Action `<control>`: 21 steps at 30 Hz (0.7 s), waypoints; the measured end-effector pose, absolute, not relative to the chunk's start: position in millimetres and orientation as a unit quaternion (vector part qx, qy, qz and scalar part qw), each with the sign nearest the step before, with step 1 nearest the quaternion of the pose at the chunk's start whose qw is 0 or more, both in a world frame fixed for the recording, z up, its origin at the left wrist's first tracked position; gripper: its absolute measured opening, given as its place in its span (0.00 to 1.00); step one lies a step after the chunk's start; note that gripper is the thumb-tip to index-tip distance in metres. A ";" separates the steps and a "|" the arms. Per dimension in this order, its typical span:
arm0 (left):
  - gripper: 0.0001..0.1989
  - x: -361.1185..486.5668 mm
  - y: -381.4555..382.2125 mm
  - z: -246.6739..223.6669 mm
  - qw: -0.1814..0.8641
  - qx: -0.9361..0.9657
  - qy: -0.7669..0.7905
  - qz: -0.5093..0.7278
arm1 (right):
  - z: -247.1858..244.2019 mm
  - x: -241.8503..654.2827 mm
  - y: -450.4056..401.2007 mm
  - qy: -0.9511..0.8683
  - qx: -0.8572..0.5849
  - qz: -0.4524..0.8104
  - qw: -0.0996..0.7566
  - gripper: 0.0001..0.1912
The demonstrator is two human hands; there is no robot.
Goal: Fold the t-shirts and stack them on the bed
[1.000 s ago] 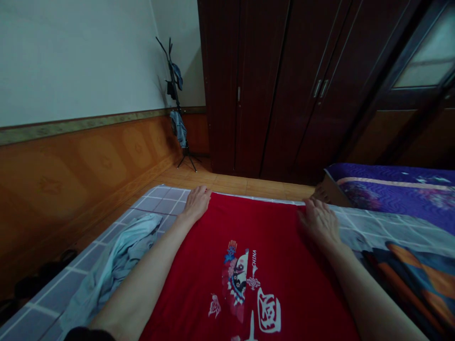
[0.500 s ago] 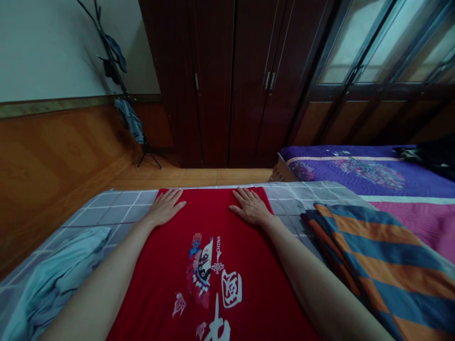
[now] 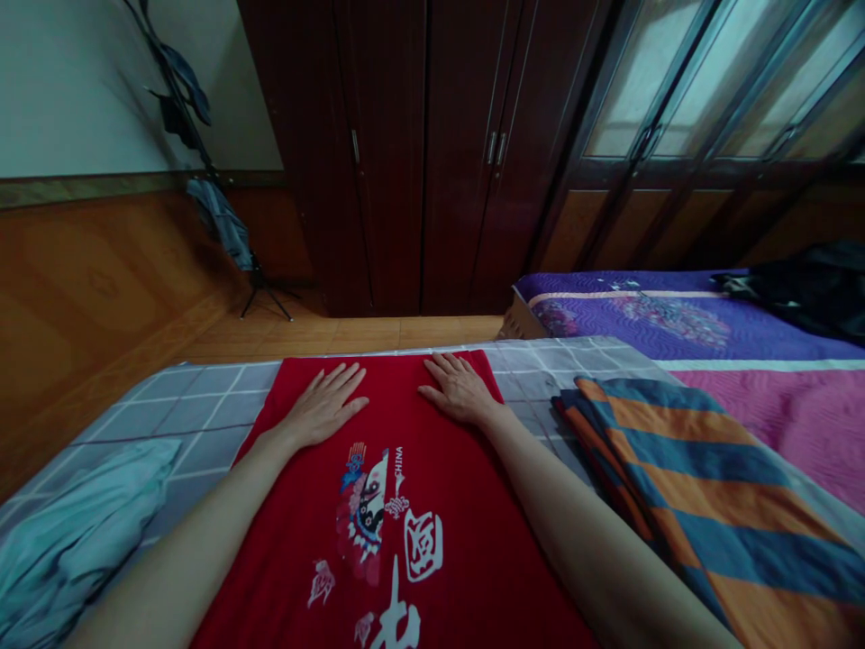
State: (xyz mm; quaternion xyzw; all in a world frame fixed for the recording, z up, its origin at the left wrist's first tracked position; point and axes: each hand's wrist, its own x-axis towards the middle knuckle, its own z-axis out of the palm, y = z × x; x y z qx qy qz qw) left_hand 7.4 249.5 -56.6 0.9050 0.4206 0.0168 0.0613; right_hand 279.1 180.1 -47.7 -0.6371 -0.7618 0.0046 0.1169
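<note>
A red T-shirt (image 3: 466,505) with a printed opera mask, white characters and the word CHINA lies spread on a bed with a grey checked sheet (image 3: 195,397). My left hand (image 3: 325,406) rests flat on the far left part of the shirt, fingers stretched out. Flat on the shirt's far right part lies my right hand (image 3: 460,388), its fingers also extended. Both palms press the cloth and neither hand grips anything. The near end of the shirt runs out of view at the bottom.
Left of the shirt is a crumpled pale blue garment (image 3: 87,523). On the right lies a folded orange and blue striped cloth (image 3: 716,487). Beyond are a purple-covered bed (image 3: 601,311), a dark wardrobe (image 3: 392,180) and a coat stand (image 3: 179,99) with hanging items.
My left hand has slid inward, to the right across the shirt, uncovering its far left corner. My right hand stays about where it was on the cloth. The view has shifted slightly right.
</note>
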 end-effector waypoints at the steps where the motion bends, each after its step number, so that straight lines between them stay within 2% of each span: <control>1: 0.32 0.8 255.5 -59.3 0.054 0.897 0.439 0.020 | -47.6 283.6 180.7 -0.754 -0.646 0.001 0.123 0.35; 7: 0.33 -16.7 275.0 -60.5 0.010 0.864 0.503 0.028 | -43.8 290.8 179.6 -0.737 -0.660 -0.001 0.149 0.30; 10: 0.33 -9.5 249.3 -51.1 0.018 0.860 0.510 0.001 | -41.7 288.8 179.4 -0.732 -0.662 0.010 0.162 0.28; 15: 0.31 -28.6 180.8 -50.0 0.071 0.909 0.411 -0.020 | -42.9 292.5 183.7 -0.721 -0.665 0.048 0.191 0.24; 21: 0.32 -79.4 151.1 -69.5 0.032 0.888 0.459 0.002 | -37.8 291.8 185.8 -0.682 -0.678 0.117 0.248 0.23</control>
